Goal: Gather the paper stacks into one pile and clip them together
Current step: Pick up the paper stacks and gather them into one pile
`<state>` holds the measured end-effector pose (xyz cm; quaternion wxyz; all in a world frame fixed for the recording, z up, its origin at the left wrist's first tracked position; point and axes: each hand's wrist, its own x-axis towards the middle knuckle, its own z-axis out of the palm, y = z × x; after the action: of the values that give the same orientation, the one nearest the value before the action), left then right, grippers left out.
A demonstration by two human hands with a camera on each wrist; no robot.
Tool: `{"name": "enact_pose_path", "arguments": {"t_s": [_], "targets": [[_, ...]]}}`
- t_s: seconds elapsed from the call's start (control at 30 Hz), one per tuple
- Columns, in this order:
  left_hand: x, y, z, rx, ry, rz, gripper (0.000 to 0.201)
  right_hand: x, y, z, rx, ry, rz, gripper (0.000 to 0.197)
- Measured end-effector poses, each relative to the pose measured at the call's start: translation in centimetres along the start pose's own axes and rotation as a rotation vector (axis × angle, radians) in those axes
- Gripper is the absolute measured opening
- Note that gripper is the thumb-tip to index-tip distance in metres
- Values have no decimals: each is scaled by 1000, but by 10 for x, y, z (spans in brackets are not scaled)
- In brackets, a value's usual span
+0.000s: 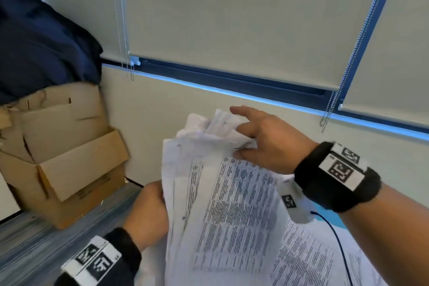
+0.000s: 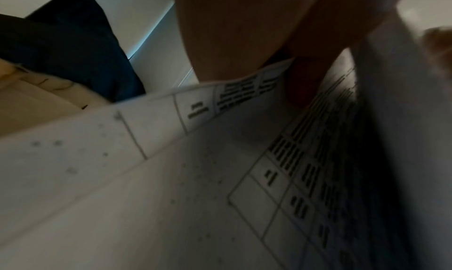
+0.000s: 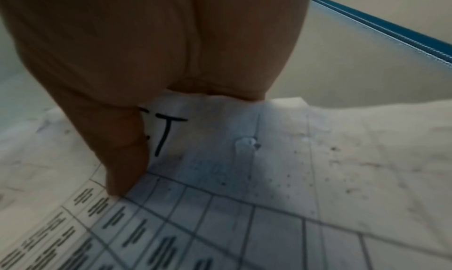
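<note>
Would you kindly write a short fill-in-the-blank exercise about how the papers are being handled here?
1. The paper stack is held by ____ hands.
2. The left hand grips the stack's ____ edge.
3. The right hand pinches the stack at its ____ end.
4. The cardboard box sits to the ____ of the stack.

Missing words: two; left; far; left

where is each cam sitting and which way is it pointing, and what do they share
Head: worn on the head, looking forward and down at the paper stack, cardboard box and window blinds; shows the left hand and right hand, both wristbands.
Left wrist: under the left hand, looking along it at the printed sheets it grips.
Right wrist: under the right hand, looking along the fingers at the sheets they pinch.
Shared: all three see the paper stack; head and left wrist share the box and dark fabric.
</note>
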<state>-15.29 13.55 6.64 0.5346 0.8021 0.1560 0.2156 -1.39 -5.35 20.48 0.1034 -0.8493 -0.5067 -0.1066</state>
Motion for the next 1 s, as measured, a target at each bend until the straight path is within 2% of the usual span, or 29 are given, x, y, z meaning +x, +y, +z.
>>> {"name": "enact_pose_path", "arguments": {"t_s": [0.13,0.2,0.23,0.3,0.33,0.37,0.4,0.43,0.5,0.53,0.6,0.67,0.73,0.8,0.83,0.87,0.9,0.97,1.0], "targets": [[-5,11,2,35,-74,13,22,-1,-5,-1,-14,-29,59,9],[-6,11,2,-95,-126,-36,20,-6,-3,-2,-9,-30,84,8],[-7,12,1,-232,-169,-87,29,-8,-1,-1,-5,-31,101,10],[-9,9,1,-459,-269,-101,66,-13,5,-2,11,-28,143,14],[-10,9,4,-456,-323,-70,81,-16,8,-3,21,-25,165,16],[-12,10,8,-431,-360,-39,87,-19,11,-5,32,-24,184,17],[-13,11,15,-388,-359,-25,84,-21,12,-6,42,-21,197,18],[-13,11,23,-321,-310,-11,72,-23,13,-8,47,-15,202,18],[-11,12,42,-197,-111,1,34,-27,13,-12,30,-3,202,18],[-10,13,50,-175,-39,-2,24,-28,13,-14,-4,7,201,18],[-9,18,62,-172,24,-9,24,-31,16,-15,-105,53,201,19],[-4,23,71,-188,72,4,23,-36,26,-12,-180,192,195,22],[3,27,77,-225,113,10,20,-49,46,-5,-146,477,252,32],[10,29,78,-290,150,10,21,-69,70,4,27,792,417,47],[13,29,79,-326,144,10,22,-82,83,13,157,899,527,54],[14,31,79,-358,136,2,23,-93,93,23,346,937,635,60],[15,31,80,-381,127,-7,24,-103,99,37,605,910,700,67],[16,31,85,-404,101,-44,23,-117,107,69,1155,761,716,83],[16,30,88,-412,85,-66,22,-123,109,84,1281,664,712,87]]}}
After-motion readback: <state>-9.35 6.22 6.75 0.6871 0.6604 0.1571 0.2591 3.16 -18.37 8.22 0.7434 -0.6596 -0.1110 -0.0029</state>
